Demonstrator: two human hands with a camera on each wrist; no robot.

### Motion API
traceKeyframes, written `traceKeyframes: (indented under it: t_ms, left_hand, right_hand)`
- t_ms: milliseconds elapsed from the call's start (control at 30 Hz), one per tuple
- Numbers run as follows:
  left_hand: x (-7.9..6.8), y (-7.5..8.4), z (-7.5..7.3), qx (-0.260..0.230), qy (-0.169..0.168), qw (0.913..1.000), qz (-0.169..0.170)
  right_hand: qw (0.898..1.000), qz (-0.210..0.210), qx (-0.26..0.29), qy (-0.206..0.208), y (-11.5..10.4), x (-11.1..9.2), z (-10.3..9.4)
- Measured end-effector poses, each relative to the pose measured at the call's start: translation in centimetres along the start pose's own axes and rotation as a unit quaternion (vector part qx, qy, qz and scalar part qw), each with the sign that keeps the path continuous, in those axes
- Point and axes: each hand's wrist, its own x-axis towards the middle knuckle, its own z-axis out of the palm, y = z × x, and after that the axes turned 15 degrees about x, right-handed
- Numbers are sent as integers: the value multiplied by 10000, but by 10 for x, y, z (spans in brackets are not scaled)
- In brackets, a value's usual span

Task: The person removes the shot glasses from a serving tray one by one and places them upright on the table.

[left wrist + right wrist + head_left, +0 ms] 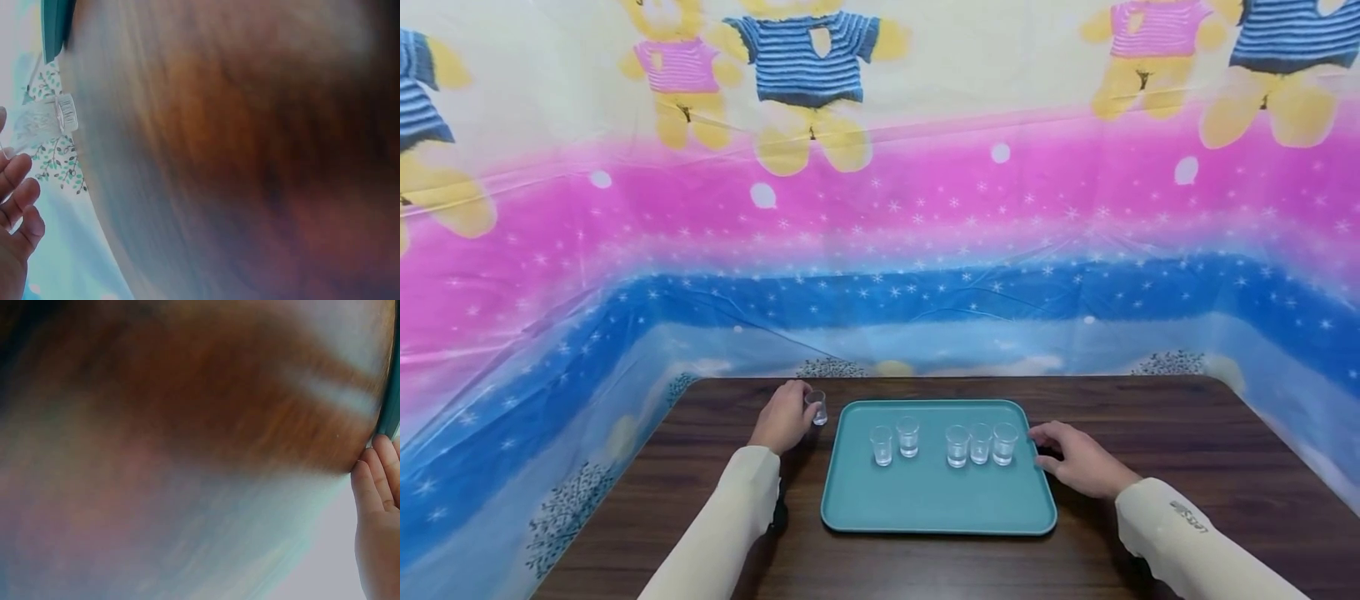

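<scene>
Left of the tray, my left hand (784,417) pinches a small clear cup (819,410) near its rim. In the left wrist view the cup (47,119) stands upright by the table surface, with fingers (24,194) at its rim; the thumb is mostly out of frame. My right hand (1078,458) lies at the right edge of a teal tray (936,508), its fingertips by the rim. In the right wrist view its fingers (378,475) look fairly straight beside the tray's side (390,400). Two clear cups (907,437) stand left on the tray, three cups (979,444) right.
The dark wooden table (880,575) carries the tray near its middle. Behind it hangs a patterned cloth (880,217) with bears and snowflakes, which also wraps round both sides. Whether the cups hold clear liquid or have thick bases, I cannot tell.
</scene>
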Motion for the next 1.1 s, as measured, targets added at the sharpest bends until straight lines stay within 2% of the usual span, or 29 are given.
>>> traceKeyframes:
  t_ms: [100, 267, 400, 533, 733, 933, 1100]
  left_hand:
    - [-2, -1, 0, 38, 80, 9999, 63]
    - [-6, -2, -2, 68, 444, 9986, 294]
    - [-8, 1, -6, 17, 781, 9950, 629]
    - [-11, 6, -10, -85, 899, 9912, 973]
    - [-18, 20, -17, -365, 564, 9889, 1324]
    - [-25, 33, -19, -356, 311, 9821, 1823]
    - [-30, 40, -20, -559, -197, 9736, 2204]
  right_hand:
    - [10000, 51, -4, -1, 1, 1, 0]
    - [9999, 155, -73, 4, 1, 3, 1]
    - [9998, 191, -103, 12, 1, 3, 1]
    - [9998, 192, -100, 19, 1, 3, 2]
    - [9998, 207, -68, 12, 0, 2, 2]
    - [9998, 200, -42, 9, 0, 2, 1]
    - [9998, 209, -29, 10, 0, 2, 2]
